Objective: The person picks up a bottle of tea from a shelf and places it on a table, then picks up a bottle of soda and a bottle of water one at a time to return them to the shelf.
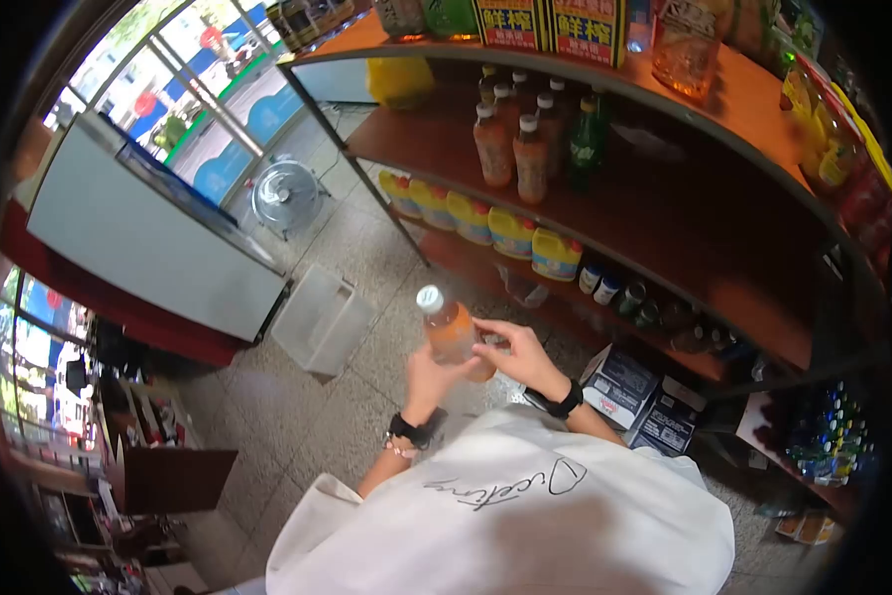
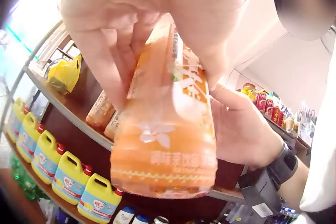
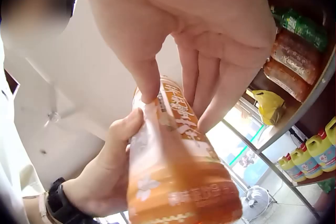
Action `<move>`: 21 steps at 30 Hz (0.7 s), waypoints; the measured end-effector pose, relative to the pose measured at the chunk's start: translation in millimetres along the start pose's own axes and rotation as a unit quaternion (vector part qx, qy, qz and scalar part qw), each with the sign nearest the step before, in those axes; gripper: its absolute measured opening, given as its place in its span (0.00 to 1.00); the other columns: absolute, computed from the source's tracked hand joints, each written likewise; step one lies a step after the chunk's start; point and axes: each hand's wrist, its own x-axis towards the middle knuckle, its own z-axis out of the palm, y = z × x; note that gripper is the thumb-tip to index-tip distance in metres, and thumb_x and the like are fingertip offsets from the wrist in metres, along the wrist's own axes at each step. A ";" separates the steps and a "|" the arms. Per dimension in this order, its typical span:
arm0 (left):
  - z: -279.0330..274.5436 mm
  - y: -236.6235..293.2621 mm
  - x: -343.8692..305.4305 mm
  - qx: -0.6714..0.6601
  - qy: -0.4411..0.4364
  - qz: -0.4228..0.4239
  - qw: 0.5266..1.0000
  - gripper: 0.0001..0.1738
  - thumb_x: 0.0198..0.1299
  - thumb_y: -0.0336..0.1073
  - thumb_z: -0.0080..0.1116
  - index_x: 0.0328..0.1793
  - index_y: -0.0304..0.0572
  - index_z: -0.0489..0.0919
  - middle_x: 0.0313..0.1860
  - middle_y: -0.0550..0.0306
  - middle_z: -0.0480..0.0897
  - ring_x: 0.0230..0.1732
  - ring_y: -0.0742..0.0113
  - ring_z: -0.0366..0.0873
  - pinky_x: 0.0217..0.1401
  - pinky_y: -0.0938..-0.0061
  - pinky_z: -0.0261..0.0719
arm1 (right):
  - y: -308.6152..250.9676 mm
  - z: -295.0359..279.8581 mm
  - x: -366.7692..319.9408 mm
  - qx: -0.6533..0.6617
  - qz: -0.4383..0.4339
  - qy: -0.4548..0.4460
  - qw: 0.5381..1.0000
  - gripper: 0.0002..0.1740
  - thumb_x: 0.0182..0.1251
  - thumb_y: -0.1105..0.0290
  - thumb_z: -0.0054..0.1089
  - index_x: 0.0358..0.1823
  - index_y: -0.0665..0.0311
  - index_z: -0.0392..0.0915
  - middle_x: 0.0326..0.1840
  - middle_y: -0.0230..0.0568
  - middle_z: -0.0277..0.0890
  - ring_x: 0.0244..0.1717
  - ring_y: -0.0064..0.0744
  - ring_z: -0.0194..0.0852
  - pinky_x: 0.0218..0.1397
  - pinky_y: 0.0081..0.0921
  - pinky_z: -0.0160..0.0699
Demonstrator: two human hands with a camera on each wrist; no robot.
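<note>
In front of the white shirt, a bottle (image 1: 451,325) of orange tea drink with a white cap is held up, tilted, between both hands. The left hand (image 1: 434,375) grips it from the left side; in the left wrist view its thumb and fingers wrap the orange label (image 2: 163,124). From the other side the right hand (image 1: 523,357) pinches the bottle, thumb and fingers on opposite sides of the label in the right wrist view. The bottle's base points toward the wrist cameras. Each wrist wears a black band.
A shelf unit (image 1: 664,159) stands ahead, with similar orange bottles (image 1: 530,164), a green bottle (image 1: 587,139) and yellow jugs (image 1: 510,233). Boxes (image 1: 619,387) sit on the floor at right. A translucent bin (image 1: 322,322), a floor fan (image 1: 287,193) and a large white cabinet (image 1: 153,223) stand at left.
</note>
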 end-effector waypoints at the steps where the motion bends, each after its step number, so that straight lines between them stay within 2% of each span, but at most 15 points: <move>1: -1.0 -4.8 14.5 -0.004 0.005 -0.008 1.000 0.30 0.46 0.36 0.79 0.54 0.30 0.80 0.45 0.53 0.87 0.45 0.70 0.84 0.48 0.74 0.83 | 2.8 0.9 12.7 -0.046 -0.022 0.001 0.999 0.26 0.63 0.65 0.68 0.61 0.68 0.77 0.57 0.51 0.82 0.55 0.42 0.83 0.53 0.31 0.83; 2: -2.2 -10.6 28.0 -0.040 0.012 0.008 0.999 0.29 0.47 0.36 0.79 0.54 0.30 0.80 0.44 0.53 0.87 0.44 0.71 0.84 0.48 0.75 0.83 | 8.0 3.5 23.5 -0.032 0.001 -0.005 0.999 0.27 0.65 0.63 0.65 0.63 0.68 0.75 0.61 0.53 0.78 0.60 0.45 0.80 0.55 0.33 0.82; 5: -16.5 -23.0 75.3 -0.067 -0.004 0.004 0.998 0.29 0.47 0.36 0.79 0.54 0.30 0.80 0.44 0.53 0.87 0.45 0.71 0.84 0.48 0.75 0.83 | 13.5 12.9 61.3 0.002 0.022 0.027 0.999 0.29 0.65 0.64 0.65 0.65 0.67 0.73 0.62 0.54 0.77 0.60 0.44 0.80 0.58 0.35 0.81; 7: -32.2 -18.5 116.7 -0.035 -0.032 0.006 0.999 0.31 0.47 0.36 0.79 0.55 0.30 0.80 0.45 0.52 0.87 0.45 0.70 0.84 0.49 0.75 0.83 | 15.4 17.4 93.2 0.002 0.030 0.041 0.999 0.29 0.66 0.66 0.64 0.67 0.67 0.71 0.64 0.54 0.75 0.62 0.43 0.78 0.61 0.35 0.79; 10: -50.5 -19.2 190.2 -0.062 -0.049 0.074 0.994 0.32 0.46 0.36 0.79 0.57 0.31 0.79 0.46 0.52 0.87 0.46 0.70 0.85 0.49 0.74 0.83 | 19.2 25.5 148.7 -0.018 -0.001 0.100 0.995 0.29 0.67 0.70 0.62 0.69 0.67 0.69 0.67 0.52 0.72 0.64 0.40 0.75 0.63 0.33 0.79; 12: -68.9 -14.1 232.7 -0.007 -0.071 0.134 0.988 0.33 0.46 0.35 0.80 0.58 0.31 0.79 0.46 0.51 0.87 0.46 0.71 0.84 0.49 0.73 0.83 | 18.9 36.9 180.5 0.008 -0.004 0.144 0.990 0.30 0.67 0.75 0.60 0.71 0.66 0.67 0.70 0.51 0.68 0.67 0.37 0.72 0.64 0.31 0.78; 13: -76.3 -14.6 258.0 -0.007 -0.088 0.138 0.986 0.33 0.46 0.35 0.80 0.58 0.31 0.79 0.46 0.51 0.87 0.46 0.71 0.84 0.49 0.73 0.83 | 25.0 36.4 203.2 0.025 0.001 0.171 0.985 0.31 0.67 0.77 0.59 0.72 0.66 0.66 0.72 0.50 0.66 0.67 0.36 0.71 0.64 0.30 0.78; 15: -79.2 -10.7 314.8 -0.016 -0.100 0.202 0.974 0.33 0.45 0.36 0.80 0.58 0.33 0.79 0.47 0.51 0.87 0.46 0.70 0.85 0.50 0.72 0.82 | 28.9 40.2 237.6 0.038 -0.001 0.205 0.978 0.31 0.70 0.79 0.55 0.75 0.64 0.63 0.73 0.42 0.64 0.70 0.30 0.66 0.64 0.24 0.75; 16: -84.9 -2.3 336.4 0.006 -0.117 0.200 0.973 0.34 0.45 0.37 0.80 0.58 0.32 0.78 0.47 0.50 0.87 0.47 0.67 0.86 0.51 0.71 0.83 | 26.7 45.2 248.7 0.034 0.009 0.221 0.975 0.31 0.70 0.79 0.55 0.75 0.64 0.63 0.73 0.42 0.64 0.70 0.30 0.66 0.64 0.24 0.75; 17: -81.0 -10.6 364.1 -0.021 -0.152 0.155 0.976 0.35 0.45 0.38 0.79 0.59 0.33 0.77 0.47 0.49 0.87 0.46 0.64 0.86 0.51 0.69 0.83 | 23.3 46.7 264.1 0.027 0.014 0.243 0.970 0.31 0.70 0.78 0.55 0.75 0.63 0.63 0.73 0.43 0.64 0.69 0.30 0.66 0.63 0.24 0.75; 19: -73.7 -0.8 407.9 -0.036 -0.126 0.192 0.973 0.34 0.41 0.48 0.79 0.50 0.34 0.79 0.44 0.42 0.87 0.47 0.52 0.87 0.49 0.63 0.83 | 20.8 44.7 287.4 0.016 0.015 0.284 0.959 0.31 0.70 0.78 0.55 0.75 0.62 0.63 0.73 0.43 0.64 0.69 0.30 0.66 0.63 0.24 0.76; 20: -68.4 0.0 431.3 -0.039 -0.141 0.202 0.968 0.34 0.41 0.48 0.79 0.50 0.34 0.79 0.44 0.42 0.87 0.47 0.52 0.87 0.49 0.63 0.83 | 21.9 45.2 295.5 -0.004 0.025 0.291 0.957 0.31 0.70 0.77 0.56 0.75 0.62 0.63 0.72 0.44 0.64 0.68 0.30 0.67 0.63 0.25 0.76; 21: -61.5 -3.2 454.3 -0.020 -0.143 0.210 0.967 0.36 0.40 0.43 0.80 0.55 0.35 0.78 0.45 0.44 0.87 0.47 0.55 0.87 0.49 0.65 0.83 | 24.5 47.2 301.6 -0.022 0.036 0.297 0.954 0.31 0.70 0.76 0.57 0.75 0.61 0.63 0.72 0.44 0.65 0.68 0.31 0.68 0.62 0.25 0.76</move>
